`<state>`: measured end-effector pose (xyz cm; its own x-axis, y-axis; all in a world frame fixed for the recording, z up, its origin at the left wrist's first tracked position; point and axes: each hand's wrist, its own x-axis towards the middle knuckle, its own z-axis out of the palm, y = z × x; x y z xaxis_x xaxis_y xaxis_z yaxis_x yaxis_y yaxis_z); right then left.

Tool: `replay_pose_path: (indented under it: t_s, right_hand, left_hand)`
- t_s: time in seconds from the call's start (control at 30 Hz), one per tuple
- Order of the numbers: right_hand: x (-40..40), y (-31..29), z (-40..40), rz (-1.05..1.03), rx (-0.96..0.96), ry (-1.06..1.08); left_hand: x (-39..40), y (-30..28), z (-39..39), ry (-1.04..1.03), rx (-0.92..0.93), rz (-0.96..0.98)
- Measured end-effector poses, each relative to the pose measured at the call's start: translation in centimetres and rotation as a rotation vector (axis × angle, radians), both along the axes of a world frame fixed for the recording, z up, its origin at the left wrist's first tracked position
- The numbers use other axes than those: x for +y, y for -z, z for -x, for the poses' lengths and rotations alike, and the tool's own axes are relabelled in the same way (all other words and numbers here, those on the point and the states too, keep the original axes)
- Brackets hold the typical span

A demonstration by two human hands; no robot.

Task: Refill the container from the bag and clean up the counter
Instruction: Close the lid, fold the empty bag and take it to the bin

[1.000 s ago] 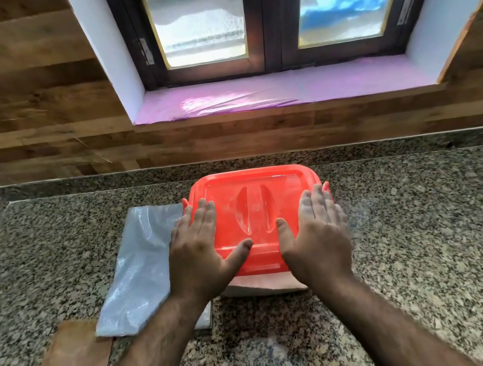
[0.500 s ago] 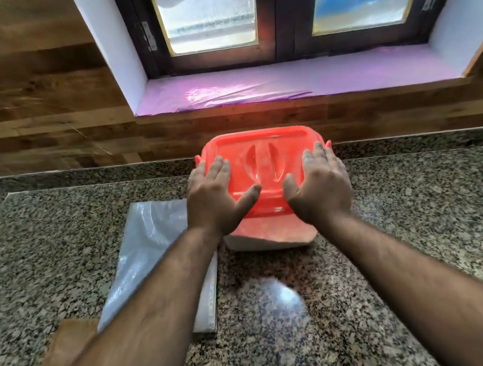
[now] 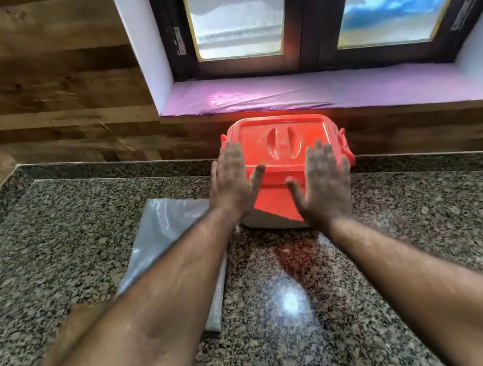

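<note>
The container, a white box with its red lid shut, stands at the back of the granite counter against the wooden wall. My left hand lies flat on the lid's front left corner, fingers spread. My right hand is flat against the container's front right side, fingers apart and motion-blurred. Neither hand grips anything. The flattened grey plastic bag lies on the counter left of the container, partly under my left forearm.
A brown flat piece, blurred, lies near the counter's front left edge beside my left arm. The window sill, covered in pink film, runs just above the container. Wooden wall panels close the back and left sides.
Both hands have pushed the container away from me across the counter until it sits by the back wall. The bag has stayed where it was.
</note>
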<state>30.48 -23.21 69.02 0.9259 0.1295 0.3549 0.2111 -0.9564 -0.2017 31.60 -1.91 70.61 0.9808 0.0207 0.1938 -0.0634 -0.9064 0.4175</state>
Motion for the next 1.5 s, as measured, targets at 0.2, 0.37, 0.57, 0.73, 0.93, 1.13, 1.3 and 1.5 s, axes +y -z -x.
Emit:
replay_pose_path:
  t_s: [0.2,0.37,0.57,0.73,0.93,1.13,1.3,1.5]
  right_hand:
    - [3.7,7.9,8.0,0.088,0.185,-0.321]
    - [10.0,10.2,8.7,-0.286,0.634,-0.147]
    - [17.5,12.9,5.3,-0.59,0.881,0.103]
    - [20.9,12.9,3.2,-0.738,0.918,0.312]
    - [20.7,13.0,1.9,-1.01,1.029,0.276]
    - [19.3,12.9,2.4,-1.055,1.048,0.193]
    - [18.5,14.3,2.9,-0.976,0.94,0.186]
    - [17.7,13.3,3.6,-0.758,0.718,-0.07]
  left_hand:
    - [5.2,8.1,8.9,-0.099,0.197,0.128]
    - [15.0,11.6,11.5,-0.424,0.351,0.131]
    - [25.9,14.6,9.0,-0.605,0.503,0.352]
    - [28.9,13.3,7.2,-0.57,0.627,0.459]
    - [32.8,13.7,5.0,-0.474,0.83,0.571]
    - [34.8,14.2,5.2,-0.34,0.844,0.679]
    - [35.6,15.5,5.8,-0.263,0.675,0.582]
    - [36.2,16.2,6.7,-0.199,0.526,0.633]
